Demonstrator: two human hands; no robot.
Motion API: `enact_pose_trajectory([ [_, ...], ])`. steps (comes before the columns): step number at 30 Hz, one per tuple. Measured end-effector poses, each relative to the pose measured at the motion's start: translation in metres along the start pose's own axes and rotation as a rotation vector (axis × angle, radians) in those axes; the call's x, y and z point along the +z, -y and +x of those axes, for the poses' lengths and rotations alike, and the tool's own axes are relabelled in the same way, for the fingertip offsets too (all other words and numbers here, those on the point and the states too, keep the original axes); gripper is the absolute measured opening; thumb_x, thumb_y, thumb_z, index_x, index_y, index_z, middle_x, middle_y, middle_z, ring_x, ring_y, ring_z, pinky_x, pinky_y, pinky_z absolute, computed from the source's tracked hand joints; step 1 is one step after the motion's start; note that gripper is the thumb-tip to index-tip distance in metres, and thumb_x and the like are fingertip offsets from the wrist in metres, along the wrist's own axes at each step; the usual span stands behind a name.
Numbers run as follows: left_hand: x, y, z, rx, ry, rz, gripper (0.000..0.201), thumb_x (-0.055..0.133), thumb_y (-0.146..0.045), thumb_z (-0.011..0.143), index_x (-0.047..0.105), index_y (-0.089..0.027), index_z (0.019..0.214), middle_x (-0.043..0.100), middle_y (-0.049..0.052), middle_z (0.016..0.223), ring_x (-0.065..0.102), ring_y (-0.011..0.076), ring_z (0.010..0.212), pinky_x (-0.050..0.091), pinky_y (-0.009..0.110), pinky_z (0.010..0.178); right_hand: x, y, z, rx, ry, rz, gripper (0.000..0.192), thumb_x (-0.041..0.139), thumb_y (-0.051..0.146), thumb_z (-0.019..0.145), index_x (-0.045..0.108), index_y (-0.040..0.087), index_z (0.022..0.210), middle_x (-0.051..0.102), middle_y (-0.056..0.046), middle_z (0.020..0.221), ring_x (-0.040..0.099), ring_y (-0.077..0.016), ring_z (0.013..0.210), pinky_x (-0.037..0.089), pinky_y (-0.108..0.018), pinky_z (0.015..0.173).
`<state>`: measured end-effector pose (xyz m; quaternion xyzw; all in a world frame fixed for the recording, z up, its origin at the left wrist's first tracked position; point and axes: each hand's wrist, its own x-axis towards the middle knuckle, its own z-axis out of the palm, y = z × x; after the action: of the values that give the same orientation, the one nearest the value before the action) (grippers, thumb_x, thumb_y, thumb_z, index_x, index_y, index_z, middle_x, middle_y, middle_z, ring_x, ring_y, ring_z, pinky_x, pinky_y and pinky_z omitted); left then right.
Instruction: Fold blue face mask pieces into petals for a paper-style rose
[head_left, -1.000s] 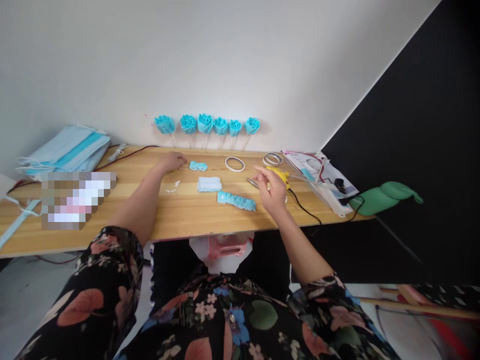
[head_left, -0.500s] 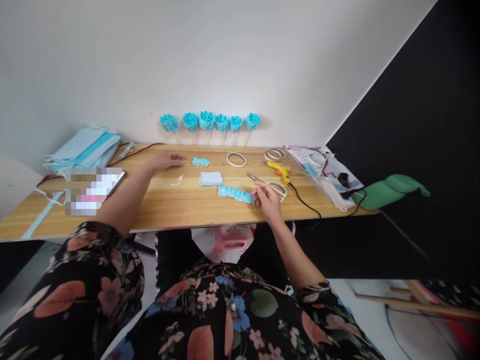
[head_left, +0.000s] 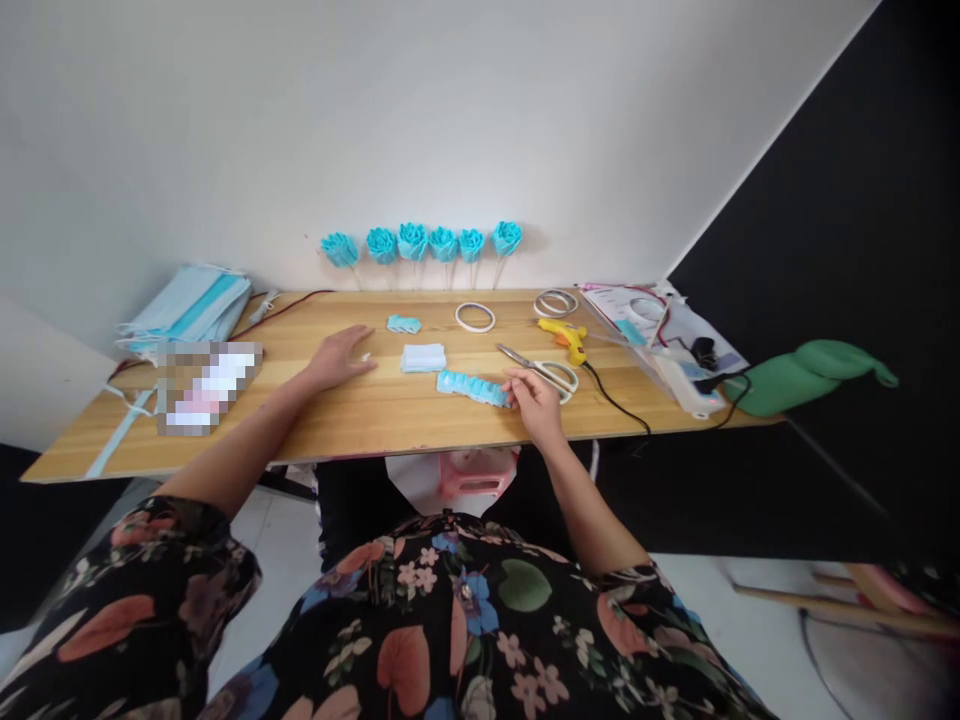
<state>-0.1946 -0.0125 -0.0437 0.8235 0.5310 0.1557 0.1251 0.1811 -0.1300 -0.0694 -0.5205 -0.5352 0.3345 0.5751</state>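
Observation:
My left hand (head_left: 340, 358) lies low over the wooden tabletop, fingers spread and thumb apart, beside small white scraps (head_left: 366, 357). At the right end of an overlapping row of light-blue pieces (head_left: 472, 387) is my right hand (head_left: 534, 405), its fingers curled together. Whatever they pinch is too small to make out. Between the hands sits a pale folded stack (head_left: 423, 358). Farther back lies a small group of blue scalloped pieces (head_left: 403, 324). Scissors (head_left: 556, 378) with pale handles rest just behind my right hand.
A yellow glue gun (head_left: 568, 340) and tape rings (head_left: 475, 318) lie toward the back. Several blue paper-like roses (head_left: 413, 241) stand along the wall. Face masks (head_left: 187, 308) and a phone (head_left: 214, 388) are left; a power strip (head_left: 691, 390) and green pouch (head_left: 810, 378) are right.
My left hand has moved toward me from the back of the table, and its fingers are now spread beside the white scraps. My right hand stays at the blue row.

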Motion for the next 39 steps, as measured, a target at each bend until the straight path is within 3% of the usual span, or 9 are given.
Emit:
enact_pose_trajectory([
  [4,0.001,-0.001,0.002,-0.074,-0.091,-0.097,0.068,0.051,-0.053,0.086,0.054,-0.013,0.140,0.053,0.016,0.151,0.047,0.0301,0.142,0.030,0.043,0.122,0.001,0.005,-0.002,0.004,-0.050,0.029,0.027,0.058,0.040,0.086,0.070,0.019,0.098,0.070,-0.001,0.075,0.058,-0.0112,0.057,0.047,-0.025,0.053],
  [8,-0.002,0.003,-0.002,-0.172,-0.137,-0.208,0.058,0.048,-0.055,0.089,0.058,-0.020,0.133,0.061,0.011,0.143,0.056,0.0279,0.132,0.039,0.040,0.117,0.000,0.006,-0.002,-0.005,-0.078,0.056,0.027,0.058,0.042,0.088,0.069,0.020,0.099,0.070,-0.001,0.076,0.058,-0.0105,0.057,0.047,-0.025,0.055],
  [16,-0.006,0.003,-0.001,-0.172,-0.213,-0.277,0.040,0.042,-0.050,0.095,0.067,-0.021,0.107,0.070,0.007,0.127,0.062,0.0282,0.123,0.043,0.041,0.112,0.001,0.007,-0.003,0.015,-0.099,0.012,0.029,0.058,0.044,0.088,0.070,0.020,0.097,0.070,-0.001,0.074,0.058,-0.0107,0.056,0.049,-0.025,0.056],
  [20,-0.005,0.008,-0.001,-0.216,-0.235,-0.281,0.031,0.049,-0.041,0.091,0.069,-0.017,0.088,0.074,0.008,0.115,0.065,0.0243,0.117,0.045,0.038,0.110,0.001,0.007,-0.003,0.021,-0.092,0.020,0.026,0.056,0.041,0.089,0.070,0.020,0.097,0.070,-0.001,0.074,0.057,-0.0101,0.057,0.048,-0.025,0.057],
  [26,-0.008,0.007,0.000,-0.299,-0.224,-0.269,0.036,0.049,-0.044,0.088,0.070,-0.015,0.083,0.075,0.011,0.104,0.067,0.0263,0.112,0.048,0.038,0.107,0.001,0.005,-0.005,0.051,-0.071,0.044,0.024,0.055,0.036,0.089,0.070,0.020,0.098,0.069,-0.001,0.075,0.057,-0.0099,0.057,0.047,-0.024,0.056],
  [31,-0.010,0.001,0.000,-0.283,-0.263,-0.277,0.028,0.055,-0.042,0.082,0.068,-0.020,0.073,0.077,0.007,0.101,0.069,0.0267,0.107,0.051,0.043,0.104,0.001,0.003,-0.006,0.041,-0.060,0.042,0.024,0.054,0.034,0.090,0.070,0.020,0.100,0.070,-0.001,0.077,0.057,-0.0096,0.058,0.048,-0.023,0.057],
  [34,-0.007,0.008,0.000,-0.266,-0.283,-0.295,0.024,0.060,-0.043,0.079,0.070,-0.022,0.076,0.078,0.004,0.100,0.070,0.0268,0.104,0.054,0.045,0.101,0.001,0.004,-0.006,0.042,-0.042,0.031,0.024,0.054,0.034,0.091,0.071,0.020,0.101,0.070,-0.001,0.077,0.057,-0.0095,0.058,0.049,-0.023,0.058],
  [39,-0.004,0.021,0.000,-0.324,-0.224,-0.292,0.026,0.063,-0.044,0.082,0.070,-0.026,0.100,0.075,-0.001,0.118,0.068,0.0272,0.115,0.049,0.049,0.110,0.000,0.010,-0.007,0.044,-0.011,0.014,0.024,0.054,0.033,0.091,0.072,0.020,0.099,0.070,-0.001,0.077,0.058,-0.0101,0.059,0.050,-0.024,0.061],
])
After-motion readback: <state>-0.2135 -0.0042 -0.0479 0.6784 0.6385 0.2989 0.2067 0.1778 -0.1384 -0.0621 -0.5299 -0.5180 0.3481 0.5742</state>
